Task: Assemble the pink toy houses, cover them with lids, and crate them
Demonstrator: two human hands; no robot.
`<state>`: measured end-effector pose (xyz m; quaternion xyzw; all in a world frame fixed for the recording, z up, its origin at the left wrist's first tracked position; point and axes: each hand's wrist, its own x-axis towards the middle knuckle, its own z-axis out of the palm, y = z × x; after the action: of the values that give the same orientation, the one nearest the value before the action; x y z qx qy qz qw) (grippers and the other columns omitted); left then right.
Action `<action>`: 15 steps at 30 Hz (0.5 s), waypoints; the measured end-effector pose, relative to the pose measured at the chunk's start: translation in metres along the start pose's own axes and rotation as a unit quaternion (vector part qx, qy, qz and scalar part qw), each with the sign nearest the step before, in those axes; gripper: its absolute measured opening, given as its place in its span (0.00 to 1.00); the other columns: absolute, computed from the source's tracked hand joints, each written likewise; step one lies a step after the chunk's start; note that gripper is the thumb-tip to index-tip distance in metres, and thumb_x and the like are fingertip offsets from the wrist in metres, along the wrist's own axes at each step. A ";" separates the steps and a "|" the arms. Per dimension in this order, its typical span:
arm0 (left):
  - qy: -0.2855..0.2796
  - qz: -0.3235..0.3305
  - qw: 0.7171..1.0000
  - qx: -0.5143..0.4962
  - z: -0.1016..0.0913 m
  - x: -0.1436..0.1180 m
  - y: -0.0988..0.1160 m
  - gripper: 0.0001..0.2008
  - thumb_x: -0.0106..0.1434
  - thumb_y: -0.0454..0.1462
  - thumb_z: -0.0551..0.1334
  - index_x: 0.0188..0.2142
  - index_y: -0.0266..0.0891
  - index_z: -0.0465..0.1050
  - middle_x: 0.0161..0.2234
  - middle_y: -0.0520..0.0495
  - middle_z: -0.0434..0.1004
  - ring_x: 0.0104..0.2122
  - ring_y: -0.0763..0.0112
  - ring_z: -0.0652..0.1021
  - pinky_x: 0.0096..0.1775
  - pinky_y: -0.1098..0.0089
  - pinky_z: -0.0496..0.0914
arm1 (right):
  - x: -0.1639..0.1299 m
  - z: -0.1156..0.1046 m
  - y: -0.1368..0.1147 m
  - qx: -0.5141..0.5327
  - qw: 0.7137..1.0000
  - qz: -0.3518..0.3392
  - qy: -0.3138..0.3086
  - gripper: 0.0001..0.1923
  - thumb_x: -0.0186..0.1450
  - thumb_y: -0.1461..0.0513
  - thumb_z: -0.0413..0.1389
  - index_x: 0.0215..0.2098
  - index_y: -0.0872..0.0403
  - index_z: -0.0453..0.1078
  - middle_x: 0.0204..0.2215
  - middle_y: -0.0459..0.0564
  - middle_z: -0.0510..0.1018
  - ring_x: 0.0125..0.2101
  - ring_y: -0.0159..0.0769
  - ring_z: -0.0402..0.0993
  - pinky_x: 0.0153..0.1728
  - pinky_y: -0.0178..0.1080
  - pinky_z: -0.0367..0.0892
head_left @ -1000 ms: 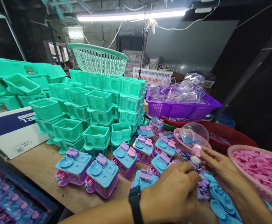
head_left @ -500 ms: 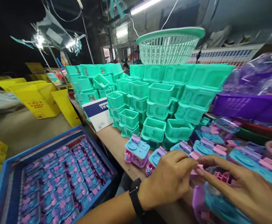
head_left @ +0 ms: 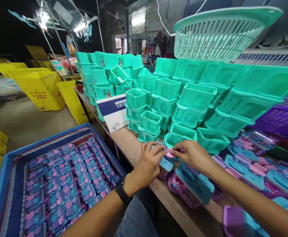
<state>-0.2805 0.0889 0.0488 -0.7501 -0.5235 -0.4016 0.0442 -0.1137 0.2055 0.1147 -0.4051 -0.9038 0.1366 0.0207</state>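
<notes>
My left hand (head_left: 148, 163), with a black watch on its wrist, pinches a small pink plastic piece (head_left: 170, 152) at the blue top of a purple-and-blue toy (head_left: 166, 164). The fingertips of my right hand (head_left: 194, 154) close on the same piece from the other side. A bit of darker pink shows under the right fingers, too small to name. The toy stands upright at the table edge, partly covered by both hands. Just right of it, below my right wrist, another such toy (head_left: 192, 186) sits tilted, its blue lid uppermost.
Stacked green plastic bins (head_left: 195, 98) rise behind the hands, with a green basket (head_left: 218, 36) on top. More toys (head_left: 247, 168) crowd the right side. At lower left, a blue crate (head_left: 10, 164) holds rows of packed toys. A white box (head_left: 115, 120) leans beside the bins.
Both hands have moved with the pink piece from the right toward the toy at the left end of the row. The camera view has shifted closer to the bins.
</notes>
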 end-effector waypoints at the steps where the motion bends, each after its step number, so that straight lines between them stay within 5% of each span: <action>1: -0.032 0.001 1.000 0.001 0.002 -0.002 -0.003 0.29 0.57 0.20 0.52 0.56 0.36 0.72 0.54 0.40 0.76 0.54 0.50 0.69 0.52 0.46 0.66 | 0.002 0.002 0.000 -0.011 1.000 0.013 -0.003 0.14 0.69 0.53 0.56 0.36 0.46 0.83 0.31 0.48 0.84 0.34 0.42 0.78 0.29 0.38 0.57; 5: -0.121 0.001 0.993 -0.006 0.004 0.000 -0.011 0.32 0.58 0.20 0.52 0.60 0.37 0.69 0.58 0.40 0.75 0.59 0.48 0.66 0.54 0.43 0.61 | 0.002 0.004 -0.002 -0.039 0.999 0.017 -0.002 0.13 0.71 0.54 0.56 0.38 0.47 0.83 0.34 0.48 0.84 0.36 0.41 0.77 0.30 0.38 0.56; 15: -0.211 0.003 0.977 -0.038 -0.002 0.005 -0.012 0.32 0.59 0.20 0.52 0.62 0.36 0.66 0.60 0.41 0.74 0.65 0.47 0.61 0.56 0.40 0.55 | -0.011 0.006 -0.014 -0.137 0.990 0.007 -0.017 0.16 0.75 0.56 0.52 0.38 0.48 0.81 0.36 0.47 0.82 0.39 0.40 0.79 0.27 0.38 0.51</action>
<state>-0.2908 0.0969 0.0489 -0.8210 -0.5029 -0.2535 -0.0943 -0.1177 0.1868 0.1133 -0.4077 -0.9115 0.0187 -0.0513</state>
